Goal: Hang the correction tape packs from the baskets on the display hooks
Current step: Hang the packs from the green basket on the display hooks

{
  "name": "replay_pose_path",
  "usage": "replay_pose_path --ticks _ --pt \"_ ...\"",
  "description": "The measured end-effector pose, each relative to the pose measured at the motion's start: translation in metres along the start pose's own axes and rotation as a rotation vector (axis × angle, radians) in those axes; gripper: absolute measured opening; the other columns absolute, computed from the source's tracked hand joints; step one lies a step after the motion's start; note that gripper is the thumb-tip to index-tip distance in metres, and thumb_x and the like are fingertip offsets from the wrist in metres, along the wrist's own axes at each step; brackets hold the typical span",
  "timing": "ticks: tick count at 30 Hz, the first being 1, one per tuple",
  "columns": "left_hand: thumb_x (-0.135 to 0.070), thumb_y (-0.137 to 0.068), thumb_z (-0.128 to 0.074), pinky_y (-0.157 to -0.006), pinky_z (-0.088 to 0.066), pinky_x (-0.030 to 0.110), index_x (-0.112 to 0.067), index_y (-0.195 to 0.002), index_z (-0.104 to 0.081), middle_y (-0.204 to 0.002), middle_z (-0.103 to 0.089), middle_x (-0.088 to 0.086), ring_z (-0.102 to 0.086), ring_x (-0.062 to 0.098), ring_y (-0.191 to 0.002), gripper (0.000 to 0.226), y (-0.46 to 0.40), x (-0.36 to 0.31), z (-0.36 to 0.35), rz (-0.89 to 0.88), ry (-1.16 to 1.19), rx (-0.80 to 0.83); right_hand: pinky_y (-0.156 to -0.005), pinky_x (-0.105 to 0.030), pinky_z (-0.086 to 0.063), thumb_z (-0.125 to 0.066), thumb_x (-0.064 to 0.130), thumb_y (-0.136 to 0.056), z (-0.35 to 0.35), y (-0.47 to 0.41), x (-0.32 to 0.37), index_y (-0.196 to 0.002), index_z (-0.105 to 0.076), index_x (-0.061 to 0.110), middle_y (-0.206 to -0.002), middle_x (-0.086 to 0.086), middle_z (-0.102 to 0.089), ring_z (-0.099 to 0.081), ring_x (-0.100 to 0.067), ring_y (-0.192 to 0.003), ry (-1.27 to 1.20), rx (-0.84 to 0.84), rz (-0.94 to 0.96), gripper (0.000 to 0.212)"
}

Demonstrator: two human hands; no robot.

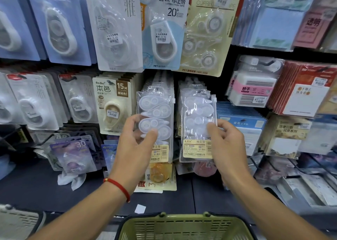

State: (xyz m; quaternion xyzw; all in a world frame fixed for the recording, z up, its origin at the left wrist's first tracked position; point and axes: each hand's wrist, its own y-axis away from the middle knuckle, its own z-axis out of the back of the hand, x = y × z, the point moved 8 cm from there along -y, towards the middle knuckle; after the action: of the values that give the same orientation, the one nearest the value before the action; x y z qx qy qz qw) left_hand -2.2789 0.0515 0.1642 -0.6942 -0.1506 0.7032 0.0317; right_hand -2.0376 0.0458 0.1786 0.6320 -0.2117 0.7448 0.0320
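Observation:
Two rows of clear correction tape packs hang side by side on display hooks in the middle of the rack. My left hand pinches the front pack of the left row near its middle, thumb in front. My right hand grips the right edge of the front pack of the right row, which tilts slightly. Each pack holds several white tape dispensers and a yellow label at the bottom. A green basket stands below at the frame's lower edge; its contents are hidden.
Other carded correction tapes hang left and above. Sticky note packs and notepads fill the right side. Loose packs lie on the dark shelf under the hooks. A pale basket corner shows at bottom left.

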Motion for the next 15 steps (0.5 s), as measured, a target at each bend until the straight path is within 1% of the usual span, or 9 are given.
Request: replay_pose_path --ticks 2,3,4,5,7,9,11,13,15 --pt "-0.019 -0.098 -0.069 -0.082 -0.050 0.028 -0.061 -0.106 -0.058 -0.106 -0.079 -0.010 -0.073 0.013 -0.096 0.044 -0.001 0.000 0.000 0.006 0.008 0.007 -0.067 -0.035 -0.048 -0.058 0.033 -0.105 0.000 0.000 0.002 -0.113 -0.068 0.024 -0.084 0.011 -0.069 -0.060 -0.011 -0.070 0.060 0.001 0.047 0.015" --pt "-0.016 -0.097 -0.068 -0.082 -0.050 0.030 -0.061 -0.106 -0.057 -0.106 -0.079 -0.010 -0.073 0.016 -0.097 0.047 -0.001 0.001 0.000 0.007 0.007 0.012 -0.080 -0.032 -0.052 -0.059 0.031 -0.105 0.001 0.000 0.005 -0.128 -0.064 0.025 -0.104 0.014 -0.069 -0.064 -0.006 -0.087 0.150 -0.011 0.089 0.025" --pt "-0.014 -0.096 -0.067 -0.083 -0.051 0.032 -0.061 -0.106 -0.057 -0.106 -0.079 -0.010 -0.072 0.020 -0.099 0.049 -0.001 0.001 -0.001 0.008 0.004 0.018 -0.092 -0.027 -0.050 -0.061 0.026 -0.103 0.003 0.002 0.011 -0.139 -0.057 0.023 -0.120 0.013 -0.062 -0.062 -0.005 -0.103 0.259 -0.037 0.157 0.036" --pt "-0.015 -0.094 -0.066 -0.085 -0.054 0.036 -0.060 -0.107 -0.057 -0.106 -0.079 -0.009 -0.072 0.023 -0.101 0.048 0.000 0.001 -0.002 0.009 0.004 0.026 -0.097 -0.022 -0.046 -0.062 0.022 -0.102 0.002 0.005 0.019 -0.143 -0.052 0.021 -0.127 0.011 -0.054 -0.057 -0.005 -0.111 0.344 -0.058 0.250 0.042" --pt "-0.017 -0.091 -0.065 -0.093 -0.057 0.046 -0.054 -0.113 -0.058 -0.105 -0.079 -0.007 -0.071 0.030 -0.104 0.044 0.001 0.001 -0.005 0.017 0.023 0.052 -0.097 -0.012 -0.041 -0.063 0.018 -0.100 -0.005 0.013 0.032 -0.135 -0.055 0.021 -0.123 0.010 -0.051 -0.053 -0.005 -0.111 0.437 -0.045 0.412 0.036" --pt "-0.013 -0.092 -0.065 -0.098 -0.056 0.054 -0.047 -0.116 -0.059 -0.104 -0.080 -0.002 -0.071 0.033 -0.105 0.042 0.003 0.003 -0.010 0.030 0.044 0.078 -0.092 -0.009 -0.042 -0.064 0.025 -0.101 -0.016 0.017 0.030 -0.125 -0.060 0.028 -0.116 0.014 -0.056 -0.056 -0.002 -0.106 0.468 0.035 0.448 0.024" --pt "-0.009 -0.094 -0.067 -0.099 -0.056 0.051 -0.042 -0.115 -0.061 -0.105 -0.080 -0.001 -0.073 0.029 -0.105 0.040 0.005 0.003 -0.016 0.036 0.065 0.112 -0.084 -0.014 -0.049 -0.063 0.041 -0.100 -0.031 0.021 0.021 -0.119 -0.061 0.036 -0.111 0.017 -0.063 -0.061 -0.004 -0.101 0.405 0.195 0.378 0.020" --pt "-0.005 -0.096 -0.070 -0.099 -0.056 0.043 -0.035 -0.117 -0.061 -0.109 -0.080 -0.001 -0.074 0.021 -0.105 0.037 0.007 0.004 -0.024 0.038 0.098 0.169 -0.079 -0.019 -0.055 -0.061 0.057 -0.096 -0.042 0.024 0.010 -0.115 -0.062 0.038 -0.104 0.014 -0.070 -0.067 -0.006 -0.096 0.312 0.310 0.262 0.027" --pt "-0.001 -0.098 -0.068 -0.101 -0.057 0.037 -0.030 -0.124 -0.062 -0.116 -0.079 0.001 -0.073 0.019 -0.111 0.039 0.010 0.005 -0.032 0.053 0.139 0.250 -0.080 -0.034 -0.061 -0.066 0.053 -0.096 -0.041 0.019 0.002 -0.109 -0.065 0.036 -0.098 0.008 -0.075 -0.072 -0.012 -0.088 0.214 0.300 0.149 0.021"
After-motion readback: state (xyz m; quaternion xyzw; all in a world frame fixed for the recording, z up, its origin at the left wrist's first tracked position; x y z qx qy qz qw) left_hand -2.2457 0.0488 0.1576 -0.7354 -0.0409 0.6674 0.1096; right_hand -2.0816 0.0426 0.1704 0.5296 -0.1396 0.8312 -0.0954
